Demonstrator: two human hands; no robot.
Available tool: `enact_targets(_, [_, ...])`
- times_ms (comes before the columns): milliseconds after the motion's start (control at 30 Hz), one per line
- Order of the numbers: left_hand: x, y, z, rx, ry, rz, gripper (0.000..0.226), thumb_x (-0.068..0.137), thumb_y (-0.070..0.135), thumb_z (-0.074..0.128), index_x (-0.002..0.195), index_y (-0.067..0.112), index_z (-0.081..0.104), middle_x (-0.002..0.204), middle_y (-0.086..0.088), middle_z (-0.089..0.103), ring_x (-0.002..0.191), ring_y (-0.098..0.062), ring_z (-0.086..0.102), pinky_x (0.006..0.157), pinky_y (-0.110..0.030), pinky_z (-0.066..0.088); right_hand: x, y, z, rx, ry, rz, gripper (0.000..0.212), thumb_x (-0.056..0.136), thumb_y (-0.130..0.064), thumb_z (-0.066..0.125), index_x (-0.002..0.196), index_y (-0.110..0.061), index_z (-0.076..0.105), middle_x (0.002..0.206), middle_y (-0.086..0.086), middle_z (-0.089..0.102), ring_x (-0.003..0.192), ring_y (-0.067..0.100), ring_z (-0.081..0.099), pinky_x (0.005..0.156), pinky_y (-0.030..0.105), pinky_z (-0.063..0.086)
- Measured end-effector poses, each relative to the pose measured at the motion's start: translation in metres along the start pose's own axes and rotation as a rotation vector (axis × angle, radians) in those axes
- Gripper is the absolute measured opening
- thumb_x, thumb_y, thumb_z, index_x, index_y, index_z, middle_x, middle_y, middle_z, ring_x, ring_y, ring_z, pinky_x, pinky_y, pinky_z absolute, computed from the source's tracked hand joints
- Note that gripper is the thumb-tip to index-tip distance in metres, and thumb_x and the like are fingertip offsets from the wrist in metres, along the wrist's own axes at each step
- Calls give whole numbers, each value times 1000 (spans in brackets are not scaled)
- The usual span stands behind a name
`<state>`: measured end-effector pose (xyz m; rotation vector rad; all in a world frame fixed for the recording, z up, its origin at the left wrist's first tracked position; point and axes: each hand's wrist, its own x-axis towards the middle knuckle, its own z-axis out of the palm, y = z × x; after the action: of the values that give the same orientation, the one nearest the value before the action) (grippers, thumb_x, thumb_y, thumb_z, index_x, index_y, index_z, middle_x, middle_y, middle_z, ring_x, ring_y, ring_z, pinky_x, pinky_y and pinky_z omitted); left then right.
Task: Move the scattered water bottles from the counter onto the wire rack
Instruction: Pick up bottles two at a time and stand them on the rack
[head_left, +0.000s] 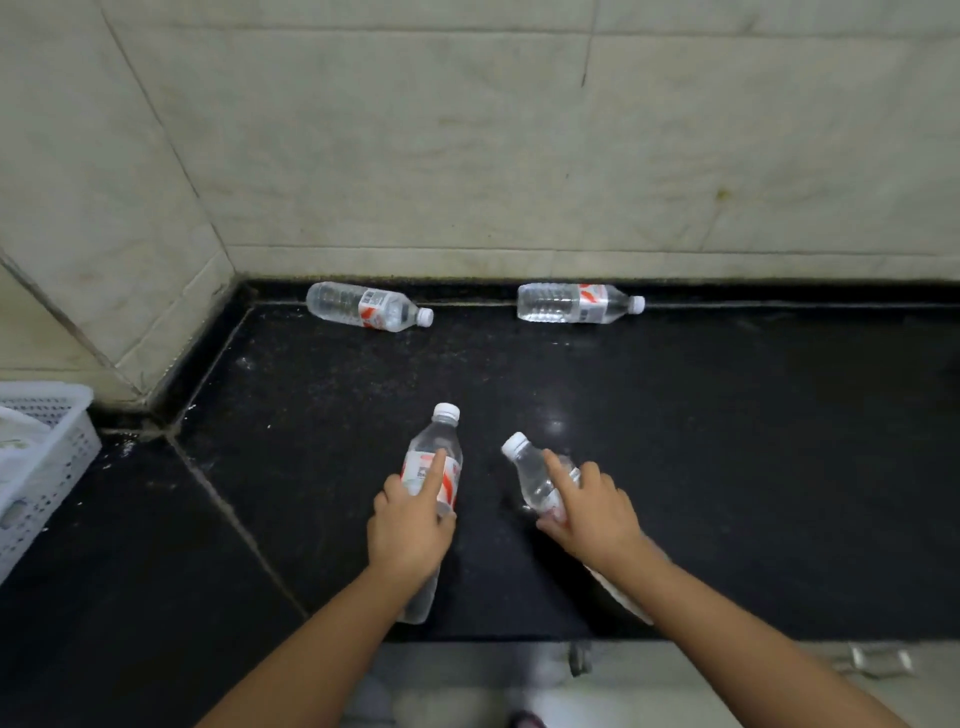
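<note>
Two clear water bottles with white caps and red-and-white labels are in my hands near the front of the black counter (727, 467). My left hand (410, 525) is wrapped around the left bottle (441, 441), whose cap points away from me. My right hand (597, 509) grips the right bottle (530, 467), whose cap tilts up and to the left. Two more bottles lie on their sides at the back wall: one back left (363, 305), one back centre (576, 302), caps pointing right. No wire rack is in view.
A white perforated plastic basket (62, 457) stands at the left edge on the lower part of the counter. Tiled walls close the back and the left corner. The counter's front edge runs just below my forearms.
</note>
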<state>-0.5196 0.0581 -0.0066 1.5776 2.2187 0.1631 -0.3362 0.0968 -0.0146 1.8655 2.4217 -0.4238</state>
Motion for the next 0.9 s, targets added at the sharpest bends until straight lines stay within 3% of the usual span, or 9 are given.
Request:
enact_targets(167, [-14, 81, -21, 39, 125, 214, 68, 92, 35, 46, 146, 39, 5, 130, -15, 32, 117, -31, 40, 95, -38, 42, -34, 57, -58, 201, 216, 52, 81, 86, -43, 57, 147, -22, 8, 131, 15, 38, 112, 31, 48, 92, 36, 42])
enact_targets(400, [-59, 251, -19, 45, 321, 464, 68, 92, 36, 47, 147, 35, 6, 137, -18, 27, 119, -33, 38, 97, -39, 40, -98, 184, -144, 338, 578, 185, 86, 83, -38, 63, 147, -17, 9, 129, 19, 36, 111, 33, 47, 92, 37, 42])
enact_targets(667, [-117, 466, 18, -84, 408, 632, 65, 92, 34, 46, 147, 32, 11, 134, -20, 31, 117, -35, 39, 96, -42, 39, -165, 362, -224, 274, 797, 223, 85, 82, -36, 64, 147, -15, 13, 121, 23, 41, 108, 36, 47, 90, 39, 40])
enact_targets(900, [-144, 603, 35, -166, 494, 819, 68, 92, 33, 48, 147, 31, 9, 135, -22, 30, 116, -35, 39, 96, -42, 39, -210, 484, -280, 203, 941, 334, 85, 83, -36, 63, 147, -16, 11, 124, 24, 40, 112, 35, 45, 93, 39, 39])
